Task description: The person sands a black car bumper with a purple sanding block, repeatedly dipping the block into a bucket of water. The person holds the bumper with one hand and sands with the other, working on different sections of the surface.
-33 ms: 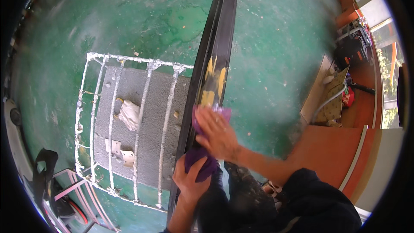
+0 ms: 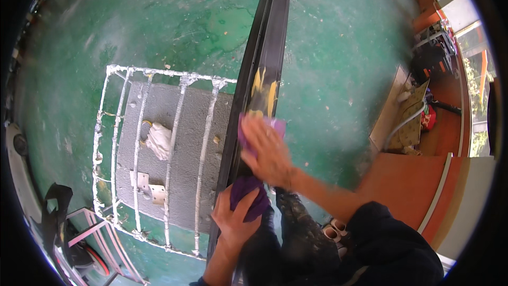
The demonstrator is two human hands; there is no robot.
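I have the right hand point(image 2: 267, 153) flat on a purple sheet point(image 2: 278, 126), fingers straight toward eleven o'clock, the left hand point(image 2: 235, 216), at its seven o'clock, clenched around purple cloth point(image 2: 243, 185)

Left of the beam point(image 2: 274, 32), a barred frame point(image 2: 170, 165) lies over a slab point(image 2: 183, 185) bearing a cloth point(image 2: 159, 140).

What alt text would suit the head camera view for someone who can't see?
A person's right hand lies over a purple sheet on a long dark beam with yellow patches; the left hand grips a bunched purple cloth. A whitish barred frame is left of the beam.
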